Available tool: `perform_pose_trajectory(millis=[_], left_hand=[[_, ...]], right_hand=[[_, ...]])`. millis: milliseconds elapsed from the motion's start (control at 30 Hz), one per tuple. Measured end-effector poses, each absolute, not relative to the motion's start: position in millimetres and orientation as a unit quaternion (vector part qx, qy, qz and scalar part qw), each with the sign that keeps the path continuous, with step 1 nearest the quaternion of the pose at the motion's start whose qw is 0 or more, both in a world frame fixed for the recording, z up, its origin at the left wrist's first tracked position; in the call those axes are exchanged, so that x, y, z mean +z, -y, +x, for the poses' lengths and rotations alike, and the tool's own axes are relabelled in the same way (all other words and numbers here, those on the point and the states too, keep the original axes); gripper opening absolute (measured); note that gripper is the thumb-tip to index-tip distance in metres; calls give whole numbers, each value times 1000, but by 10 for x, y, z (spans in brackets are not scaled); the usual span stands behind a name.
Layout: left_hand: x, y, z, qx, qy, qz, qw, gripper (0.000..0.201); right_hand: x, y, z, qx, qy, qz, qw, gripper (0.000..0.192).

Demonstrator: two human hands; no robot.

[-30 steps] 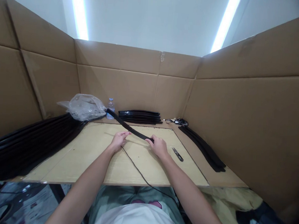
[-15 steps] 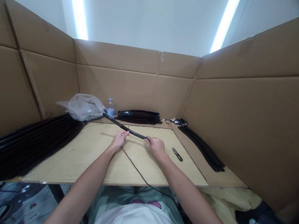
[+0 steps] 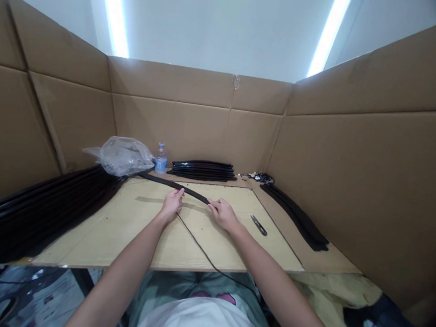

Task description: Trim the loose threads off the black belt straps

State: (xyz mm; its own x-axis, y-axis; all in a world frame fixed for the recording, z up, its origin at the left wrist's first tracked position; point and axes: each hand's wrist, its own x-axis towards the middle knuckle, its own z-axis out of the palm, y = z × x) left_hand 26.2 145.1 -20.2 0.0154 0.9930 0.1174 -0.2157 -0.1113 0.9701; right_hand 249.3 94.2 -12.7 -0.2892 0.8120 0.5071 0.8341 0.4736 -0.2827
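A long, thin black strip [image 3: 195, 196] slants over the board, its far end reaching up to the left near the plastic bag. My right hand [image 3: 223, 213] pinches its near end between thumb and fingers. Further along the strip, my left hand [image 3: 172, 203] grips it with closed fingertips. From beneath my left hand a thin dark cord [image 3: 200, 249] runs across the board and over its front edge towards my lap. To the right of my right hand lies a pair of black thread snips [image 3: 259, 225], apart from both hands.
Many long black strips [image 3: 51, 201] lie piled at the left under a clear plastic bag [image 3: 123, 156]. Behind the pale board [image 3: 123, 231] stand a water bottle [image 3: 161, 159] and a black stack [image 3: 202, 170]. More strips [image 3: 296, 219] lie right. Cardboard walls [image 3: 190, 126] enclose three sides.
The strip has turned over in my hands, showing a duller face, and its far end has dropped and shifted left. Both hands have moved slightly left.
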Motion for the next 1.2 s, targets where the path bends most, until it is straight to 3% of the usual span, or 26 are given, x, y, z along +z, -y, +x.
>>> perform_pose_trajectory(millis=[300,500,733,1200], left_hand=[[-208,-1454,271,567,-378,491,542,37],[-211,-1446,267,565,-372,497,544,37],[-228,-1454,272,563,-363,497,551,36],[-195,-1445,284,576,-359,491,546,41]], right_hand=[[-150,-995,2556,9,778,-520,353,46],[-120,-990,2546,21,773,-535,340,25],[-135,-955,2572,50,775,-542,321,16],[-106,-895,2530,150,771,-498,367,22]])
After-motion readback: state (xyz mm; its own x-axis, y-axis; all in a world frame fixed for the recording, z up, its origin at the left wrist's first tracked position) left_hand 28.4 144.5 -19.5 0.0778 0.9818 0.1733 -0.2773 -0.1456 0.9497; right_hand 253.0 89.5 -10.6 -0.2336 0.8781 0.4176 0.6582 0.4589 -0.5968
